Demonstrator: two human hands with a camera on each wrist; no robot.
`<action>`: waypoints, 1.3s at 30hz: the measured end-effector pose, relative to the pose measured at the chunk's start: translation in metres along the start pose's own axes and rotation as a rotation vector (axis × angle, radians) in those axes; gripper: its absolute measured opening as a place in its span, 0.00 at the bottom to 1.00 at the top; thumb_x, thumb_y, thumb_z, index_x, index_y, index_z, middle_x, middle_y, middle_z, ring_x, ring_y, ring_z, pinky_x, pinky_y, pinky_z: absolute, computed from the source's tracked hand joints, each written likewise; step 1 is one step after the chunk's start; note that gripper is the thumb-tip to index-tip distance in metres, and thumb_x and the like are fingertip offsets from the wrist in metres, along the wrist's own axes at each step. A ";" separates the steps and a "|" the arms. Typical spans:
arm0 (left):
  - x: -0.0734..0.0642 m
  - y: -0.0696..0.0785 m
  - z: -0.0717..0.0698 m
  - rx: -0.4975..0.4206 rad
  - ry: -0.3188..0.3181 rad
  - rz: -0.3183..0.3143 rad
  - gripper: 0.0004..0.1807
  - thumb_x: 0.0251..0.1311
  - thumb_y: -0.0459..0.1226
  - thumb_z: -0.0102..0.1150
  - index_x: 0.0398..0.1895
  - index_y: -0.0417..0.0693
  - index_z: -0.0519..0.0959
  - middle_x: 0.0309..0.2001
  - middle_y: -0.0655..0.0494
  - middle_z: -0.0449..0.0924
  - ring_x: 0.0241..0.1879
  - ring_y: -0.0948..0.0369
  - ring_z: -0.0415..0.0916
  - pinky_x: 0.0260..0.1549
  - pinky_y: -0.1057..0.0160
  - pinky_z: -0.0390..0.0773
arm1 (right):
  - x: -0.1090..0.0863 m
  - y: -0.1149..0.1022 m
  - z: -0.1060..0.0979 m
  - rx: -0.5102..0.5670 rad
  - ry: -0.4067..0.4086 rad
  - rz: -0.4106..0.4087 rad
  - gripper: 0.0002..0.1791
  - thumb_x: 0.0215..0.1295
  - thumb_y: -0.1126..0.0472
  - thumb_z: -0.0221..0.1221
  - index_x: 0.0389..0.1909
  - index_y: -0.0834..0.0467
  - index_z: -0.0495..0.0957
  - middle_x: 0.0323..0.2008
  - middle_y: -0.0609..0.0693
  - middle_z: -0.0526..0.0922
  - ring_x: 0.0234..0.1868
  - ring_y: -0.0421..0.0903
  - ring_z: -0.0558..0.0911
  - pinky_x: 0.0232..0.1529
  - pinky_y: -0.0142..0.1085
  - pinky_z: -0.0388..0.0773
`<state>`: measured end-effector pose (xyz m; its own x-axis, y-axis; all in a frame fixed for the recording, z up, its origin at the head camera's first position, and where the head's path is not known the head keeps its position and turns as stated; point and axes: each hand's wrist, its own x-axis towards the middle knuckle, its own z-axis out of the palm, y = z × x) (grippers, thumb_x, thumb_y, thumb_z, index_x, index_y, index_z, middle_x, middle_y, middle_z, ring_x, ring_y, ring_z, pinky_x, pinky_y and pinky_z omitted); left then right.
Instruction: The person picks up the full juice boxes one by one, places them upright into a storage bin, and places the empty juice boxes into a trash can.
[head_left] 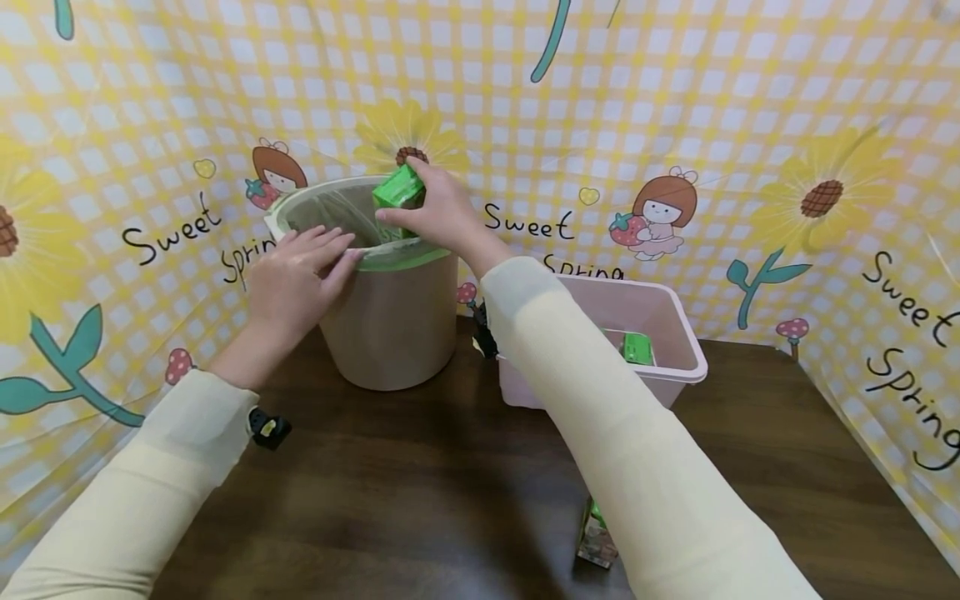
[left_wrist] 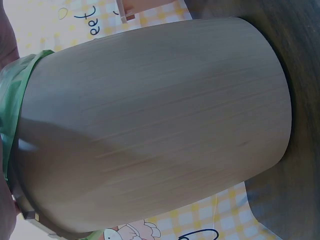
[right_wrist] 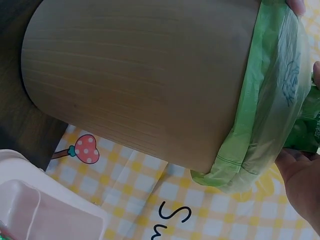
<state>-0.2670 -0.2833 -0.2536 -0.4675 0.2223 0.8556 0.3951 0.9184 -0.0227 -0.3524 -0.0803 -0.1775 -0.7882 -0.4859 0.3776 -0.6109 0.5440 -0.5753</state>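
A tall grey-beige bin (head_left: pixel 393 329) stands upright on the table, lined with a thin bag that has a green edge (head_left: pixel 401 257). My left hand (head_left: pixel 296 275) rests on the near left of its rim, fingers lying over the edge. Above the right side of the bin's mouth, my right hand (head_left: pixel 442 212) grips a small green carton (head_left: pixel 400 188) between thumb and fingers. In the right wrist view, part of the green carton (right_wrist: pixel 306 125) shows beside the liner (right_wrist: pixel 277 90). The bin's wall (left_wrist: pixel 160 125) fills most of the left wrist view.
Right of the bin, a pink tub (head_left: pixel 678 333) holds a green pack (head_left: pixel 637 348) and is partly hidden by my right sleeve. Another carton (head_left: pixel 597 537) stands near the table's front, partly behind that sleeve. Patterned cloth (head_left: pixel 525 125) hangs behind the dark wooden table (head_left: pixel 360 483).
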 end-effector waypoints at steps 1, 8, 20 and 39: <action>0.000 0.000 0.000 -0.001 0.002 0.001 0.18 0.64 0.48 0.60 0.50 0.47 0.85 0.48 0.47 0.83 0.51 0.48 0.79 0.57 0.46 0.71 | 0.000 0.000 0.000 -0.001 -0.001 -0.002 0.52 0.57 0.39 0.65 0.77 0.51 0.50 0.66 0.50 0.66 0.55 0.41 0.71 0.49 0.28 0.72; 0.000 0.001 0.000 0.003 0.005 0.001 0.18 0.64 0.48 0.60 0.49 0.47 0.85 0.48 0.47 0.83 0.51 0.48 0.80 0.57 0.47 0.71 | 0.000 -0.001 0.001 -0.007 -0.020 0.004 0.49 0.58 0.39 0.64 0.76 0.49 0.52 0.69 0.48 0.63 0.62 0.41 0.68 0.55 0.30 0.69; -0.001 0.001 0.001 0.004 -0.005 -0.005 0.19 0.64 0.49 0.60 0.49 0.47 0.85 0.48 0.47 0.83 0.52 0.48 0.79 0.58 0.46 0.71 | -0.005 0.002 0.000 0.025 -0.018 0.015 0.49 0.59 0.41 0.65 0.76 0.50 0.53 0.71 0.46 0.61 0.68 0.41 0.63 0.62 0.33 0.65; 0.000 0.000 0.001 -0.011 0.011 -0.007 0.18 0.63 0.48 0.61 0.49 0.47 0.85 0.47 0.47 0.83 0.51 0.48 0.80 0.56 0.45 0.72 | -0.020 0.010 -0.025 0.044 -0.028 -0.007 0.45 0.58 0.43 0.66 0.74 0.51 0.58 0.69 0.47 0.64 0.66 0.43 0.67 0.61 0.34 0.68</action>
<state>-0.2680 -0.2832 -0.2541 -0.4616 0.2117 0.8615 0.4003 0.9163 -0.0108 -0.3447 -0.0480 -0.1722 -0.7812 -0.5090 0.3613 -0.6119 0.5100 -0.6045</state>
